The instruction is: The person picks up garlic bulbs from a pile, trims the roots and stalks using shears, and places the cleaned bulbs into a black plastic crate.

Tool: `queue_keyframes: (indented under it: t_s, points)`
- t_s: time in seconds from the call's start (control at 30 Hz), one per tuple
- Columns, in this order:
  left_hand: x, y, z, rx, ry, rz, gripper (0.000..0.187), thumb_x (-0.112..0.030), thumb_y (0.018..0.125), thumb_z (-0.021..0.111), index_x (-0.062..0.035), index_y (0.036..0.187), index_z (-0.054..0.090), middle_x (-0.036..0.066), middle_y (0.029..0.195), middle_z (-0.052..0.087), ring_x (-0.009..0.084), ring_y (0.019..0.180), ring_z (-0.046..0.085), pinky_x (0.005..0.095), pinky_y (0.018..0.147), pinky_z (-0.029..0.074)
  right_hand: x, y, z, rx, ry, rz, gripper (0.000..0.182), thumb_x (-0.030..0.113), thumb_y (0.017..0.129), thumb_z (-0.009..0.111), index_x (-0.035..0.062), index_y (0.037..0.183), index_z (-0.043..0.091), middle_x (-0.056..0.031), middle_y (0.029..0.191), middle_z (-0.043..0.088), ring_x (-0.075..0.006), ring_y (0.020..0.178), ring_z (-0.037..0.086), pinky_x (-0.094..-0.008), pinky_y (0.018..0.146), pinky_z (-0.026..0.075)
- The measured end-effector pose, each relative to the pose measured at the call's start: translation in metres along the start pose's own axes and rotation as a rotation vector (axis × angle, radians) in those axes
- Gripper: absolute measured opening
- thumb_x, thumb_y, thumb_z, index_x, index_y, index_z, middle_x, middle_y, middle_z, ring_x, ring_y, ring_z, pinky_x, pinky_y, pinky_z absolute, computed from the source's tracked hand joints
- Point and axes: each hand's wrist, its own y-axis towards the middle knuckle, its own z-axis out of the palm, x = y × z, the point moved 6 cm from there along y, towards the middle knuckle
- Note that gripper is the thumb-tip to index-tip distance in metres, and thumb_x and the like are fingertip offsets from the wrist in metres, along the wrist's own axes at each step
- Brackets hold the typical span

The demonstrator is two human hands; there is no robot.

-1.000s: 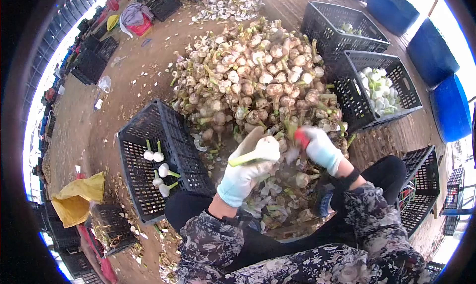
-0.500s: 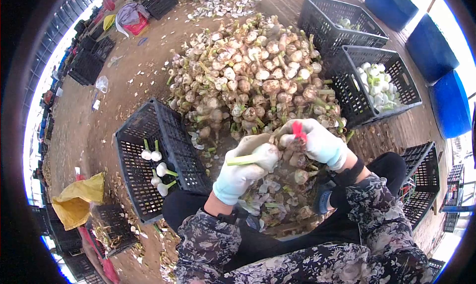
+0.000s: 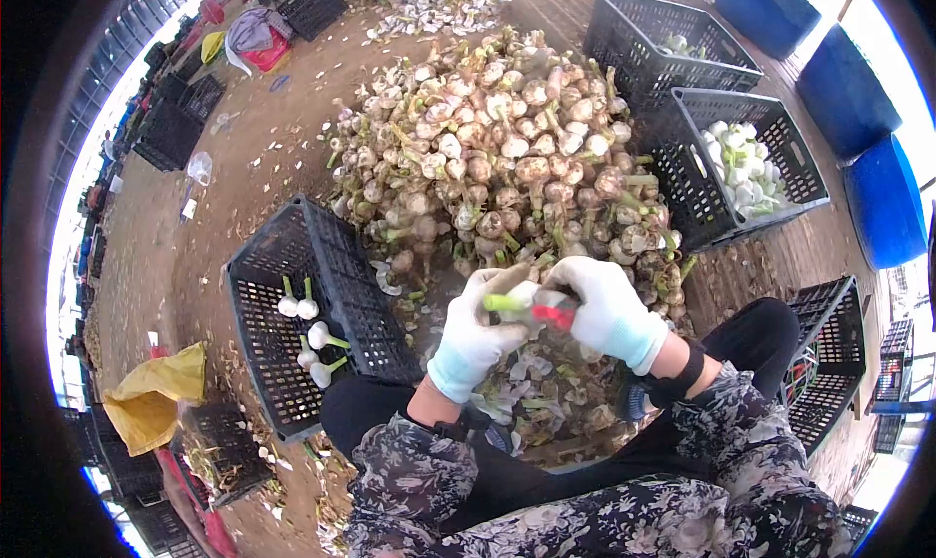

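Observation:
My left hand point(image 3: 472, 332), in a white glove, is closed around a garlic bulb point(image 3: 523, 294) whose trimmed green stalk points left. Close against it, my gloved right hand point(image 3: 612, 312) is closed on a small tool with a red part point(image 3: 554, 316); its working end is blurred and partly hidden. Both hands meet above the ground, just in front of a large heap of unpeeled garlic point(image 3: 507, 139). Left of them, a black crate point(image 3: 336, 295) contains several clean white bulbs with short stalks.
Peeled skins point(image 3: 531, 387) litter the ground between my legs. On the right stand a black crate of white garlic point(image 3: 682, 183), another crate point(image 3: 624, 61) behind it and blue barrels point(image 3: 882, 202). A yellow sack point(image 3: 156, 397) lies at the left.
My right hand has turned and moved slightly left and down, bringing the red part against the stalk side of the bulb. The bulb has turned in my left hand.

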Motion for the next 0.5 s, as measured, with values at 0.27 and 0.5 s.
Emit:
queue_keyframes:
  t_s: [0.27,0.5]
  points:
    - [-0.008,-0.004,0.004,-0.008,-0.167,-0.071,0.074,-0.006,0.055,0.07,0.0058,0.124,0.046,0.012,0.112,0.059,0.0178,0.101,0.057,0.0292,0.092,0.043,-0.034,-0.002,0.001,0.007,0.447,0.282,0.016,0.009,0.077,0.063,0.0009,0.09,0.06,-0.0072,0.08,0.064,-0.0153,0.072,0.059,-0.0285,0.065,0.047]
    - [-0.004,0.0,0.001,-0.056,-0.121,-0.061,0.068,0.001,0.055,0.059,0.0065,0.123,0.047,0.013,0.112,0.059,0.0187,0.101,0.057,0.0296,0.092,0.043,-0.005,-0.008,0.001,-0.213,0.224,0.089,0.018,0.011,0.073,0.071,0.0022,0.084,0.061,-0.0142,0.082,0.061,-0.0276,0.073,0.061,-0.032,0.067,0.048]
